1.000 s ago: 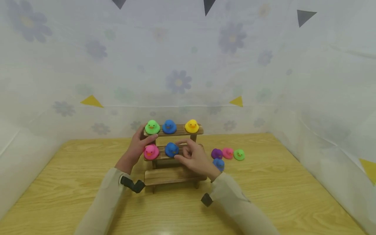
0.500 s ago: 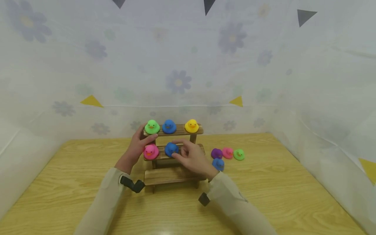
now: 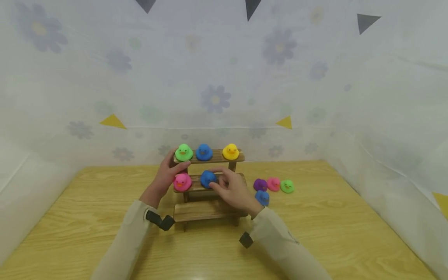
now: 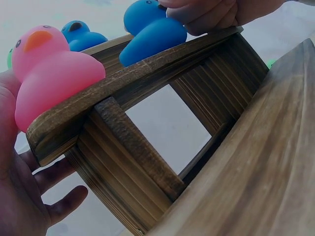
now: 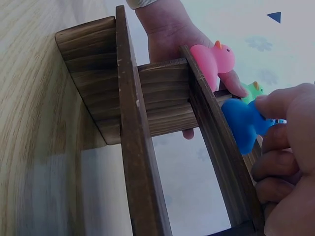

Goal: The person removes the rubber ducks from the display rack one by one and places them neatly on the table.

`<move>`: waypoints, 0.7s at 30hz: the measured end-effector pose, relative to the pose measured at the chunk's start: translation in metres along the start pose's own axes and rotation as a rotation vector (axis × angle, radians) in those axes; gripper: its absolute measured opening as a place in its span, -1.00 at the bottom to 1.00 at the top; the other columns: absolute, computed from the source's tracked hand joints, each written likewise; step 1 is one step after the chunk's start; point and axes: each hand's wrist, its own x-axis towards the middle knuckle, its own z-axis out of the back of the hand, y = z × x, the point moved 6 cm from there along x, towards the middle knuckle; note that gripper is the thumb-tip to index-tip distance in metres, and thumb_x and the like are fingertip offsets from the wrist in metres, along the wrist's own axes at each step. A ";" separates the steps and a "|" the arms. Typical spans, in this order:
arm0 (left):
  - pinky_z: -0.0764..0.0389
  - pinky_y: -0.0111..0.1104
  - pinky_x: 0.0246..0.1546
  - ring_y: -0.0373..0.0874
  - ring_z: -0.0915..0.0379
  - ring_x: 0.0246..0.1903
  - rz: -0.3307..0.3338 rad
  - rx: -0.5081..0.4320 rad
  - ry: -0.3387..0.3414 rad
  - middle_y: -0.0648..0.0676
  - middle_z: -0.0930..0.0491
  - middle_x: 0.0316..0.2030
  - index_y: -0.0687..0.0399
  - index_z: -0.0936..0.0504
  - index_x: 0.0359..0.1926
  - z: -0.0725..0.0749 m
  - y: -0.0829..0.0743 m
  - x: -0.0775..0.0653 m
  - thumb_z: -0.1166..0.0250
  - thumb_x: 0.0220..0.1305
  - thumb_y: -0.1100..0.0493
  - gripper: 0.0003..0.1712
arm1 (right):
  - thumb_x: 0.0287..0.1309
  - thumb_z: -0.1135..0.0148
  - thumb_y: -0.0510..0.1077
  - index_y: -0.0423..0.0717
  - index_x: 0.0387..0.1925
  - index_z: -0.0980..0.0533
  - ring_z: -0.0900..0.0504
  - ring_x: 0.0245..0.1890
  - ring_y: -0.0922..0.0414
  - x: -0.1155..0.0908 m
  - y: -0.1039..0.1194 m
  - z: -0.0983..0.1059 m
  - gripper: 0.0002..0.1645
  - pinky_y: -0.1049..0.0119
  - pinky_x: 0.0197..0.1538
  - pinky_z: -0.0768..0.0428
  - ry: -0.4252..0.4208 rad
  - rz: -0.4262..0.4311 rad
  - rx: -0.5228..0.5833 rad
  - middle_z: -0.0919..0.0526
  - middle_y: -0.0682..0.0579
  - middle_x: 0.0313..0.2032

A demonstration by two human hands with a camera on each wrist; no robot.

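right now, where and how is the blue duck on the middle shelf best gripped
Probably by the head, pinched from the right. The blue duck has a small round head above a wider body that sits low on the middle shelf. The pink duck and left hand are on its left, so the right looks the easier approach.

Between your left hand (image 3: 164, 177) and right hand (image 3: 233, 190), two ducks (image 3: 208, 179) sit on the middle shelf (image 3: 195, 184); beyond your right hand, three ducks (image 3: 204, 153) sit on the top shelf (image 3: 217, 156); to its right, four ducks (image 3: 273, 184) lie on the table (image 3: 322, 217).
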 end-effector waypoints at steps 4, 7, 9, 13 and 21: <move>-0.56 -0.43 -0.18 -0.30 -0.52 -0.28 0.004 0.000 -0.002 -0.11 -0.49 -0.18 0.01 -0.13 0.43 0.001 0.000 -0.001 -0.17 0.37 0.16 -0.32 | 0.25 -0.24 -0.20 -0.16 0.12 -0.45 -0.19 -0.72 0.32 -0.002 -0.002 0.003 -0.59 0.47 -0.54 -0.24 0.015 -0.013 0.037 -0.25 0.19 -0.70; -0.56 -0.43 -0.19 -0.29 -0.52 -0.30 0.002 0.003 -0.010 -0.10 -0.49 -0.20 0.00 -0.14 0.42 0.002 -0.001 -0.001 -0.17 0.37 0.16 -0.33 | 0.26 -0.22 -0.19 -0.14 0.13 -0.44 -0.18 -0.73 0.30 -0.003 -0.005 0.006 -0.59 0.45 -0.56 -0.23 0.039 -0.025 0.061 -0.25 0.18 -0.69; -0.56 -0.43 -0.19 -0.29 -0.51 -0.30 -0.004 0.004 -0.010 -0.09 -0.49 -0.19 0.00 -0.15 0.42 0.002 -0.002 0.000 -0.18 0.37 0.15 -0.34 | 0.28 -0.21 -0.19 -0.12 0.14 -0.44 -0.18 -0.73 0.29 -0.005 -0.006 0.009 -0.59 0.45 -0.56 -0.23 0.055 -0.033 0.069 -0.24 0.17 -0.68; -0.56 -0.42 -0.17 -0.27 -0.50 -0.27 -0.002 0.005 -0.002 -0.06 -0.46 -0.15 0.00 -0.17 0.41 0.000 -0.002 0.002 -0.18 0.36 0.14 -0.34 | 0.29 -0.19 -0.20 -0.12 0.15 -0.42 -0.18 -0.72 0.29 -0.008 -0.009 0.014 -0.59 0.46 -0.55 -0.23 0.071 -0.051 0.069 -0.25 0.16 -0.67; -0.55 -0.42 -0.16 -0.24 -0.51 -0.26 0.008 0.016 -0.014 -0.07 -0.48 -0.17 0.00 -0.15 0.42 0.001 -0.002 0.001 -0.18 0.37 0.14 -0.33 | 0.28 -0.20 -0.18 -0.11 0.16 -0.43 -0.22 -0.71 0.30 -0.012 -0.015 0.022 -0.58 0.47 -0.54 -0.27 0.046 -0.078 0.049 -0.30 0.14 -0.65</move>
